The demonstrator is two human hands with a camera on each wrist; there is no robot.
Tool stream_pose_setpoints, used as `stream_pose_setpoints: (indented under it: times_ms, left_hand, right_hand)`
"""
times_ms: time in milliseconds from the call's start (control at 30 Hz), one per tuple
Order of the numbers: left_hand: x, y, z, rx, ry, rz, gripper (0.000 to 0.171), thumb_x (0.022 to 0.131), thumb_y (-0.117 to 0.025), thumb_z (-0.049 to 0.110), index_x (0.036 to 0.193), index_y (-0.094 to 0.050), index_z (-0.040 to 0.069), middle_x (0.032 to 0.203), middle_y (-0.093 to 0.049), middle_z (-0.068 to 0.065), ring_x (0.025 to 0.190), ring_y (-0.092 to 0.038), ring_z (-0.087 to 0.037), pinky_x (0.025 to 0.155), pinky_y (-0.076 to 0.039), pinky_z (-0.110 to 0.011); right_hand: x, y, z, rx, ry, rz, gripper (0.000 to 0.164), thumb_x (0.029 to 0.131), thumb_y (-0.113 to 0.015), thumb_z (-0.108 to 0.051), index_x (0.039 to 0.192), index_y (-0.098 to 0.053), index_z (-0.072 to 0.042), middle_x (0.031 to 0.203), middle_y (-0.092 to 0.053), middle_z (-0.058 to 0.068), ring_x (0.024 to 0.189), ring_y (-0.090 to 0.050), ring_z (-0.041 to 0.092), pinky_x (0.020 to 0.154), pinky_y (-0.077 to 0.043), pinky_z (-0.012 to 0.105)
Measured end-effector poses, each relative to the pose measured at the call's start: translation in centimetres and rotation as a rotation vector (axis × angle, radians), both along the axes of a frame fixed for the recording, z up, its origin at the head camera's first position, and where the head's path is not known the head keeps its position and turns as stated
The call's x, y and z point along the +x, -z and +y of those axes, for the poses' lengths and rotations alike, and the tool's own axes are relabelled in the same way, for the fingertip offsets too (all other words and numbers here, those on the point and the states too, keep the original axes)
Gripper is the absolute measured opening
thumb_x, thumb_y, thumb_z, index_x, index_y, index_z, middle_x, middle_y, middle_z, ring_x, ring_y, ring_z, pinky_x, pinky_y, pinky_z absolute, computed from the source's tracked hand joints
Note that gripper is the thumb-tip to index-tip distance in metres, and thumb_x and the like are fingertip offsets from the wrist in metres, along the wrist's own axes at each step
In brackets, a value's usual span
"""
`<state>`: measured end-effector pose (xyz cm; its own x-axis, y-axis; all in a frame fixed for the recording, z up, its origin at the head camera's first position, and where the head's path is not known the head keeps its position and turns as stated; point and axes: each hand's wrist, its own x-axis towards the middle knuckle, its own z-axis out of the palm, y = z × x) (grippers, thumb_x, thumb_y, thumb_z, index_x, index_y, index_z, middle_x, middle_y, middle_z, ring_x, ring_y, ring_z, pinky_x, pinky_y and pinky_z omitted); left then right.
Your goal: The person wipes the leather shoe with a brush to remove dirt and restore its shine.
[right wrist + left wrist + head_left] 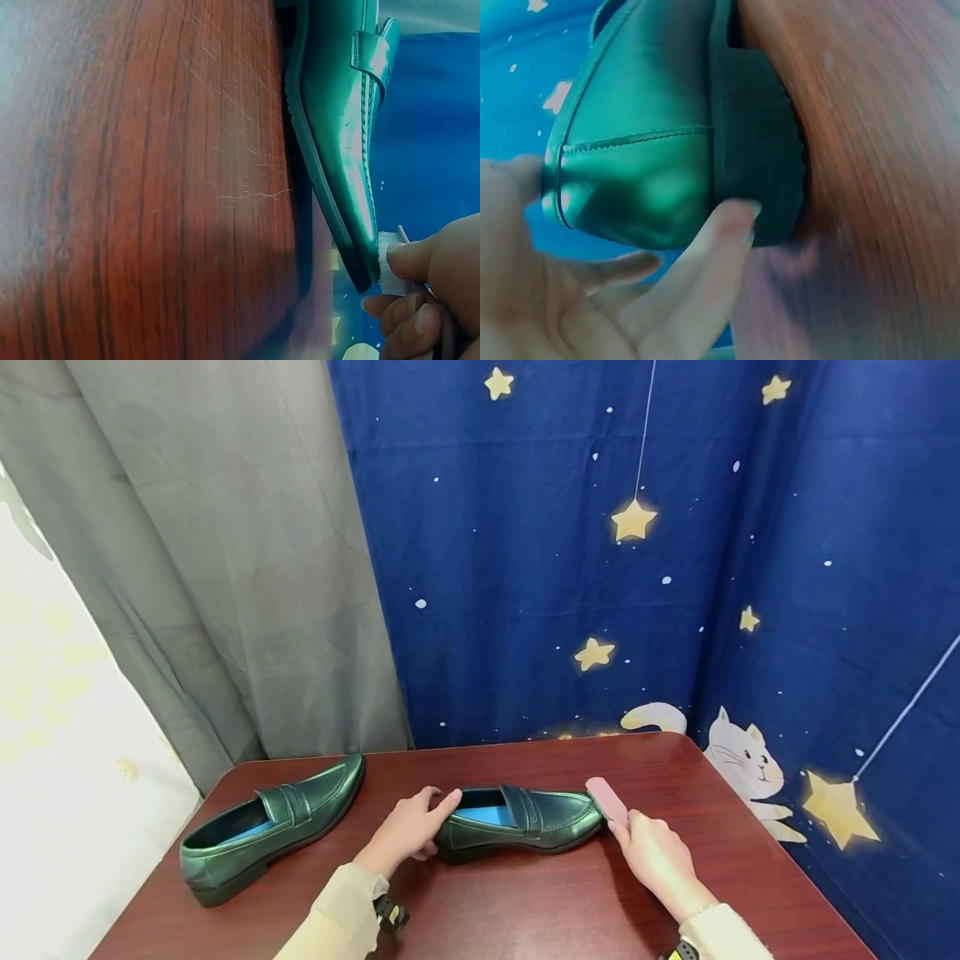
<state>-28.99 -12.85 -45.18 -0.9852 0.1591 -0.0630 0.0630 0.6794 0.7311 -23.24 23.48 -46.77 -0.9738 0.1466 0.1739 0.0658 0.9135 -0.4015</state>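
Note:
A dark green loafer point(558, 820) with a blue insole lies sole down, its toe pointing right. My left hand point(408, 831) holds its heel, the thumb at the collar's rim. One fingertip presses low on the heel point(754, 150) beside the sole in the left wrist view. In my right hand point(656, 856) is a pink brush point(606, 799), gripped by its handle. Its white bristles point(390, 264) meet the tip of the loafer's toe in the right wrist view.
A matching green loafer point(273, 827) stands at the table's left, toe toward the back. The reddish-brown table point(510, 906) has rounded far corners. Behind it hang a grey curtain point(225, 543) and a blue curtain point(525, 552) with stars and a white cat.

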Motion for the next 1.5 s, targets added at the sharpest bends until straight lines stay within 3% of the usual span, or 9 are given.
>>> stream_pose_setpoints:
  times_ms: [67, 167, 267, 467, 900, 1033, 1167, 1333, 1500]
  left_hand:
    - [-0.1, 0.2, 0.1, 0.120, 0.015, -0.074, 0.067, 0.100, -0.052, 0.054, 0.141, -0.051, 0.002, 0.111, -0.067, -0.023, 0.055, -0.068, -0.024, 0.054, -0.060, -0.040]
    - [-0.1, 0.6, 0.2, 0.218, 0.020, -0.106, 0.051, 0.098, -0.052, 0.034, 0.133, -0.057, -0.001, 0.103, -0.067, -0.022, 0.052, -0.069, -0.026, 0.053, -0.059, -0.041]
    - [-0.1, 0.7, 0.3, 0.256, 0.015, -0.093, 0.044, 0.094, -0.050, 0.025, 0.127, -0.062, -0.001, 0.093, -0.067, -0.018, 0.051, -0.069, -0.027, 0.052, -0.059, -0.041]
    - [-0.1, 0.9, 0.3, 0.301, -0.030, -0.053, 0.043, 0.094, -0.050, 0.021, 0.130, -0.062, 0.001, 0.112, -0.066, -0.022, 0.052, -0.068, -0.028, 0.053, -0.060, -0.040]
    - [-0.1, 2.6, -0.2, 0.251, -0.009, 0.175, 0.046, 0.095, -0.057, 0.015, 0.141, -0.058, 0.011, 0.127, -0.066, -0.019, 0.068, -0.068, -0.015, 0.065, -0.061, -0.032]
    - [0.2, 2.7, -0.5, 0.185, 0.024, 0.218, 0.048, 0.094, -0.065, 0.021, 0.141, -0.057, 0.017, 0.128, -0.067, -0.014, 0.086, -0.072, -0.016, 0.081, -0.061, -0.038]
    - [0.3, 2.8, -0.9, 0.185, 0.076, 0.220, 0.061, 0.092, -0.071, 0.026, 0.148, -0.048, 0.021, 0.145, -0.056, -0.012, 0.120, -0.064, -0.022, 0.098, -0.055, -0.046]
    - [0.2, 3.0, -1.4, 0.186, 0.145, 0.174, 0.085, 0.089, -0.076, 0.030, 0.159, -0.029, 0.023, 0.154, -0.046, -0.015, 0.130, -0.055, -0.026, 0.102, -0.052, -0.048]
    - [-0.1, 3.4, -1.5, 0.083, 0.214, 0.163, 0.104, 0.086, -0.079, 0.033, 0.164, -0.012, 0.019, 0.166, -0.025, -0.015, 0.147, -0.038, -0.033, 0.115, -0.038, -0.054]
  right_hand:
    - [0.0, 0.1, 0.0, -0.002, -0.003, -0.008, 0.028, 0.098, -0.063, -0.033, 0.087, -0.061, -0.008, 0.075, -0.065, 0.013, 0.068, -0.064, 0.035, 0.055, -0.047, 0.050]
    - [0.0, 0.2, 0.1, -0.004, -0.009, -0.019, 0.027, 0.098, -0.063, -0.033, 0.085, -0.061, -0.009, 0.072, -0.062, 0.011, 0.066, -0.063, 0.032, 0.054, -0.046, 0.048]
    - [0.1, 0.3, 0.1, 0.000, -0.015, -0.003, 0.028, 0.097, -0.064, -0.033, 0.082, -0.059, -0.010, 0.068, -0.060, 0.010, 0.063, -0.061, 0.031, 0.052, -0.044, 0.047]
    - [-0.1, 0.5, 0.3, -0.003, -0.013, 0.045, 0.028, 0.097, -0.064, -0.032, 0.080, -0.058, -0.011, 0.065, -0.057, 0.007, 0.060, -0.057, 0.028, 0.050, -0.040, 0.044]
    - [-0.6, 0.9, -0.2, -0.027, -0.021, 0.107, 0.034, 0.099, -0.063, -0.035, 0.075, -0.050, -0.014, 0.059, -0.050, 0.006, 0.057, -0.056, 0.029, 0.048, -0.037, 0.043]
    - [-0.6, 0.9, -0.4, -0.028, -0.025, 0.112, 0.033, 0.099, -0.063, -0.034, 0.078, -0.052, -0.012, 0.061, -0.053, 0.008, 0.059, -0.058, 0.032, 0.048, -0.039, 0.046]
    - [-0.6, 0.9, -0.4, -0.028, -0.022, 0.123, 0.033, 0.099, -0.063, -0.035, 0.080, -0.052, -0.012, 0.063, -0.054, 0.009, 0.060, -0.059, 0.033, 0.050, -0.040, 0.047]
    - [-0.6, 1.1, -0.5, -0.035, -0.019, 0.136, 0.033, 0.100, -0.062, -0.037, 0.080, -0.052, -0.013, 0.066, -0.058, 0.012, 0.062, -0.061, 0.036, 0.050, -0.041, 0.049]
    - [-0.6, 1.2, -0.6, -0.050, -0.012, 0.139, 0.035, 0.101, -0.061, -0.038, 0.078, -0.050, -0.014, 0.063, -0.054, 0.010, 0.062, -0.060, 0.035, 0.050, -0.040, 0.048]
